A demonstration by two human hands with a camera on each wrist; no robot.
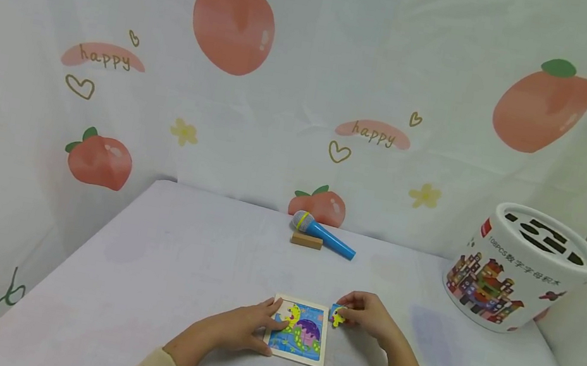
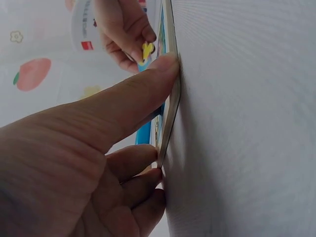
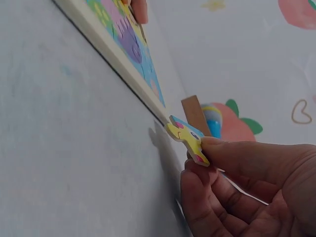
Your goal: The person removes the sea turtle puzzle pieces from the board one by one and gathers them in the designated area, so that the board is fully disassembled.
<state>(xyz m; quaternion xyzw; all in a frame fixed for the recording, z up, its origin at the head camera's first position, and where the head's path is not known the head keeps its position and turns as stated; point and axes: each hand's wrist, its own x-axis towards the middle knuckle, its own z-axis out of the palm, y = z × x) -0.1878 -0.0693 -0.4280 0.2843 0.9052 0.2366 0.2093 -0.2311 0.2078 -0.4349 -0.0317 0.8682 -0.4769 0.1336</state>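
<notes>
A square jigsaw puzzle (image 1: pixel 307 332) lies on the white table in a pale wooden frame, with a purple and yellow cartoon picture on blue. At its left side my left hand (image 1: pixel 238 328) holds the frame, thumb (image 2: pixel 163 64) on the near corner and one finger reaching over the picture. My right hand (image 1: pixel 369 318) pinches a loose puzzle piece (image 3: pixel 186 138) between thumb and fingertips, just beyond the frame's upper right corner. The piece is yellow and blue with pink spots and an eye. It is tilted in the right wrist view.
Behind the puzzle lie a blue toy microphone (image 1: pixel 326 237) and a small brown wooden block (image 1: pixel 306 241). A large white printed bucket (image 1: pixel 518 270) with a slotted lid stands at the back right. A fruit-patterned curtain (image 1: pixel 279 129) hangs along the table's far edge.
</notes>
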